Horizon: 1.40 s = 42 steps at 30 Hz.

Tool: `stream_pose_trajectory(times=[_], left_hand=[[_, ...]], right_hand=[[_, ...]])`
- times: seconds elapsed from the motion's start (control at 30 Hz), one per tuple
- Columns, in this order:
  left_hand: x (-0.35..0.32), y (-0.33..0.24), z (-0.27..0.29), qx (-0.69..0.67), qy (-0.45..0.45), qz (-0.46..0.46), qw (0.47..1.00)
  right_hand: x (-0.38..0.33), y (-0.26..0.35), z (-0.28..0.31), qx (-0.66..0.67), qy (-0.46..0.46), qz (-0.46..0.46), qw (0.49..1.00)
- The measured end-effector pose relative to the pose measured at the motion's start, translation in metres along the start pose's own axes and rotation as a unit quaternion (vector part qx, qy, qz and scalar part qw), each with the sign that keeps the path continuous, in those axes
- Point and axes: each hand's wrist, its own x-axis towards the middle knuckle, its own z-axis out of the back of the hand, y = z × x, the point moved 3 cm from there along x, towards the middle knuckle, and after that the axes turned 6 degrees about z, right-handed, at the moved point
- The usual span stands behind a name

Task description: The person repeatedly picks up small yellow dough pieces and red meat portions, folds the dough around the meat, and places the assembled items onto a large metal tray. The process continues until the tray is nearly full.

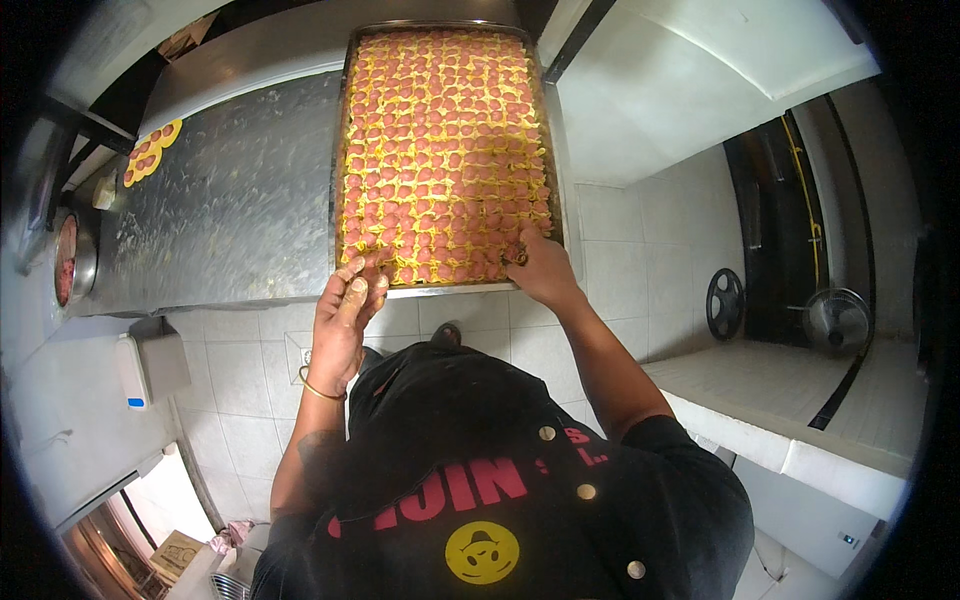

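Note:
A large rectangular tray (559,205) holds close rows of small pink filling balls on ruffled yellow wrappers (445,160). My left hand (342,318) is at the tray's near left corner. Its thumb and fingertips are drawn together by the front row, and what is between them, if anything, is hidden. Over the near right corner, my right hand (546,268) has its fingers curled in against the last pieces. Whatever it grips is covered by the fingers.
The dark, flour-dusted worktop (235,190) extends left of the tray. Flat yellow wrappers with pink filling (152,152) lie at its far left, near a metal bowl (86,262) of reddish filling. A white bin (150,365) stands below. A ledge (770,390) with a fan (838,320) is on the right.

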Motion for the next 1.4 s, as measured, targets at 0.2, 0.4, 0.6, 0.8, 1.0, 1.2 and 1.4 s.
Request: stream_pose_trajectory(times=[0.2, 0.4, 0.6, 0.8, 1.0, 1.2, 1.4], left_hand=[[-0.003, -0.007, 0.003, 0.035, 0.015, -0.024, 0.999], [-0.006, -0.001, 0.012, 0.022, 0.005, -0.014, 1.0], [-0.01, -0.007, 0.008, 0.044, 0.009, -0.044, 0.998], [-0.004, -0.005, 0.015, 0.057, 0.018, -0.019, 0.998], [0.006, -0.016, 0.044, 0.069, 0.014, -0.027, 0.997], [-0.004, -0.076, 0.111, 0.083, -0.06, -0.066, 0.993], [-0.002, -0.111, 0.188, 0.023, -0.11, -0.118, 0.987]], right_hand=[[0.002, -0.018, 0.007, -0.05, 0.117, 0.004, 0.992], [-0.001, -0.006, -0.005, -0.065, 0.069, -0.037, 0.995], [0.001, -0.009, -0.011, 0.007, 0.049, -0.035, 0.998], [-0.002, -0.024, -0.021, 0.024, 0.008, -0.02, 0.999], [-0.01, -0.015, 0.007, -0.008, 0.008, -0.03, 0.999], [-0.007, 0.065, 0.161, 0.122, -0.308, -0.003, 0.943], [0.073, 0.165, 0.045, 0.083, -0.129, 0.114, 0.982]])
